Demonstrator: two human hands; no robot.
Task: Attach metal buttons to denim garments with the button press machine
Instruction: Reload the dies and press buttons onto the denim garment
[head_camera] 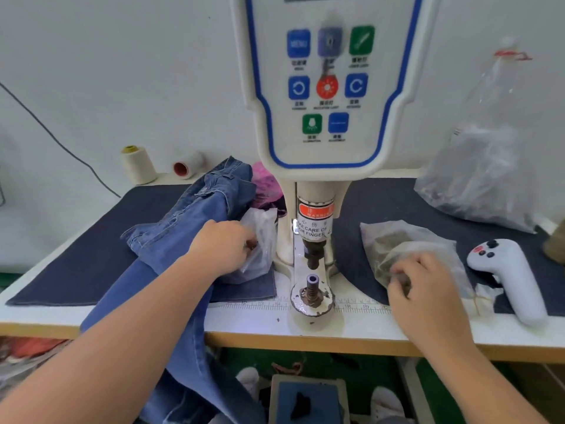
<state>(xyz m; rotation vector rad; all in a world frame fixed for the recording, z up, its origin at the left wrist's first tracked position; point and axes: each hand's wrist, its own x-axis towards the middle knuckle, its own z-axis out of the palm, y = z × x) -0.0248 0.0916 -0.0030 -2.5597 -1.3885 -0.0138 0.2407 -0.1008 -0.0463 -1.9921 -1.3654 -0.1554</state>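
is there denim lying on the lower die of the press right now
No, the lower die stands bare, while the denim garment lies off to its left under the left hand.

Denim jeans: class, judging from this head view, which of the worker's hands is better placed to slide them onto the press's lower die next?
Probably the left hand: the denim jeans lie directly beneath its forearm, left of the lower die. The right hand is across the press, fingers in a plastic bag.

Both forearms are bare to the bottom edge of view, with no sleeves, gloves, watch or rings showing. The left hand [224, 244] and right hand [428, 290] are bare, with short, unpainted nails.
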